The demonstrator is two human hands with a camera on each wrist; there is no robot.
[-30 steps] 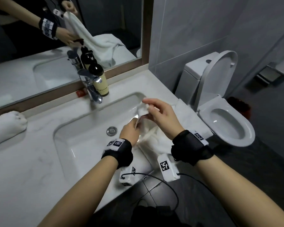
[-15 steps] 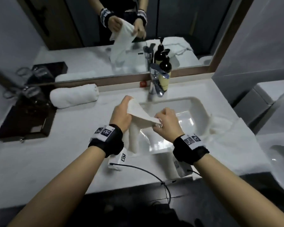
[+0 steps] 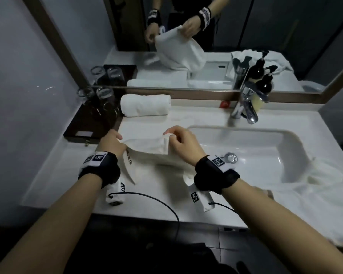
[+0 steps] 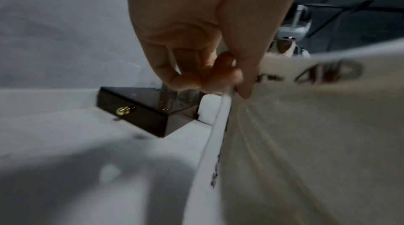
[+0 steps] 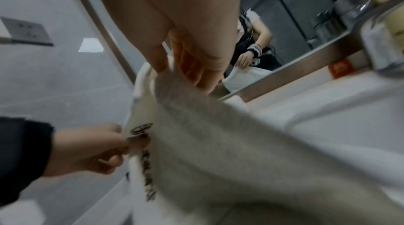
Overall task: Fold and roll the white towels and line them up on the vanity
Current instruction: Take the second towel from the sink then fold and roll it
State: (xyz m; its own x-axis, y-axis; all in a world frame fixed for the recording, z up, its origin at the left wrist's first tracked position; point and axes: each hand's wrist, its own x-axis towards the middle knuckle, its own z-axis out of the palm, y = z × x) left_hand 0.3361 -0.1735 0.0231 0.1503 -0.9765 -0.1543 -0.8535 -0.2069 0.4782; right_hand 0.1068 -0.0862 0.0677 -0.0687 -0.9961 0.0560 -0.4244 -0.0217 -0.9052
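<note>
Right now my left hand [image 3: 111, 143] pinches one upper corner of a white hand towel [image 3: 147, 150], thumb and curled fingers [image 4: 192, 73] clamped on its hem, as the left wrist view shows. My right hand [image 3: 183, 144] grips the other upper corner, fingers [image 5: 196, 66] bent over the cloth. Stretched between them, the towel hangs above the white vanity counter [image 3: 53, 175], just left of the sink basin [image 3: 265, 153], with dark lettering near the left-hand corner. At about eleven o'clock from my hands, a rolled white towel [image 3: 145, 105] lies against the mirror [image 3: 246, 26] ledge, beside a dark tray [image 3: 91, 123] carrying glass tumblers [image 3: 105, 97]. At two o'clock stands the chrome faucet [image 3: 247, 107], with a dark pump bottle [image 3: 265, 86] behind it. A loose white towel [image 3: 315, 194] is heaped at three o'clock, draped over the counter's right end and basin edge.
</note>
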